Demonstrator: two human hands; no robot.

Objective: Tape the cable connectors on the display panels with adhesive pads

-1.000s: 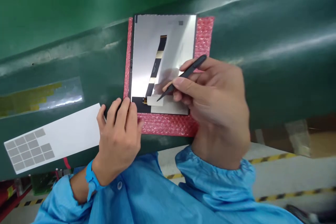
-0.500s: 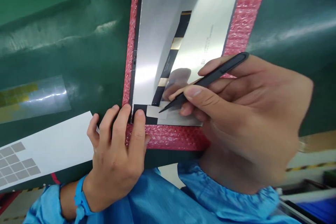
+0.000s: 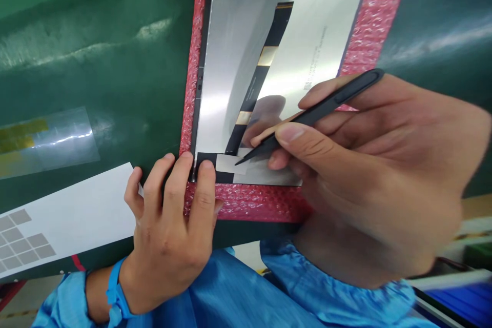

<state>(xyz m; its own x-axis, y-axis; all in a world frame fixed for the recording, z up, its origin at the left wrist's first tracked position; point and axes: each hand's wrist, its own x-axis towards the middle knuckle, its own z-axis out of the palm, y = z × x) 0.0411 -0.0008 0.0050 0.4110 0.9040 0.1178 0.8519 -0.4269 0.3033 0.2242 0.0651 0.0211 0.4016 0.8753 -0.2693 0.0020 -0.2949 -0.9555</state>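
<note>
My right hand is closed around black pointed tweezers, tilted with the tip down and left. Their tip meets a pale grey sticker patch near the lower edge of a silvery display panel. Beside the tip, a black flex cable with gold-coloured bands runs up the panel. My left hand lies with fingers spread, the index fingertip on a black strip at the panel's lower left corner. My right hand's reflection shows in the shiny surface.
Pink bubble wrap lies under the panel on a green mat. To the left are a white sheet with grey square stickers and a clear film with yellow pieces. A blue bin stands at lower right.
The view has drawn slightly closer, so the panel and right hand look larger and a little farther right. The tweezers' tip stays at the grey patch; the left hand keeps its place.
</note>
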